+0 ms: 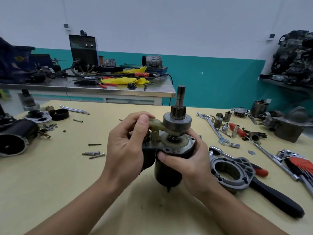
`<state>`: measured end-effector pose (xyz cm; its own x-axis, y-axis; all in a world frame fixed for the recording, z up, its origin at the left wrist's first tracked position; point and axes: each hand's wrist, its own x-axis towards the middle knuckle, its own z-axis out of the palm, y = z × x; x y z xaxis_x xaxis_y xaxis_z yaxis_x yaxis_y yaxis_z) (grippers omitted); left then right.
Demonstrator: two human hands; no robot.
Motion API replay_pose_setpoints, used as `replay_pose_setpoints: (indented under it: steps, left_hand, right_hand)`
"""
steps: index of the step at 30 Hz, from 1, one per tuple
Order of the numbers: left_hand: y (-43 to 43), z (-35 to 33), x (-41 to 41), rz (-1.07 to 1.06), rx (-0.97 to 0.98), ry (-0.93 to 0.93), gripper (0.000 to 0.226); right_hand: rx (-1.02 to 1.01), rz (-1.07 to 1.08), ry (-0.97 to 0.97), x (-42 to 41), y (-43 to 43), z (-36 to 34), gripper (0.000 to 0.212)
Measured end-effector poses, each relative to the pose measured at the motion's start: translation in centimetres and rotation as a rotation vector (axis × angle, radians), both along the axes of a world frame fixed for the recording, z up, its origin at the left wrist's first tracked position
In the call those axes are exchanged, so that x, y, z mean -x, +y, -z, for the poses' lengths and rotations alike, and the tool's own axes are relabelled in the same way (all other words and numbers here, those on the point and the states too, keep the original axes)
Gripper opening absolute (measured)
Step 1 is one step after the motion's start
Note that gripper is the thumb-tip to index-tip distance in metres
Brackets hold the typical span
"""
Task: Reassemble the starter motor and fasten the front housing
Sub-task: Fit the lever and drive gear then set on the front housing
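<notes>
Head camera gives me the starter motor (169,168) held upright over the middle of the yellow table (67,184), its lower end at or just above the surface; I cannot tell whether it touches. The right hand (184,160) is wrapped round the black body just under the flange plate, thumb across the front. The left hand (125,143) has its thumb and curled fingers pinching the upper end of the pale plastic shift fork (156,127), whose other end sits beneath the pinion drive (177,117) on the shaft. I judge the job roughly midway: the drive is on the shaft and the fork looks about seated, but the nose is bare. The grey cast piece I take for the front housing (232,173) lies flat on the table just right of the right hand, resting across a black-handled ratchet (277,197), so it has yet to go over the pinion. The long bolts (94,154) lie loose to the left, near a single screw (94,144), so by my reckoning fitting and fastening are all left to do. Around the table I see a combination wrench (215,129), sockets (225,127) and a second black casing (17,138) at the left edge. Behind stands a steel bench (84,88) carrying a welder (83,51) and yellow cloth (125,80), against a wall (211,31) painted white above teal.
</notes>
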<state>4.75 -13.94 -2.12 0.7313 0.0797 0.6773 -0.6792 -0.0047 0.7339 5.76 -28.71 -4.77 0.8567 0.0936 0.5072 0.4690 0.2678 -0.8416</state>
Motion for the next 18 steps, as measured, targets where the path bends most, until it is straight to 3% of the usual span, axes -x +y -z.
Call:
replay_pose_setpoints:
  steps: [18]
  left_hand:
    - [-0.9, -0.6, -1.9, -0.177, 0.011, -0.005, 0.030]
  right_hand:
    - [0.021, 0.058, -0.002, -0.3, -0.2, -0.2, 0.053]
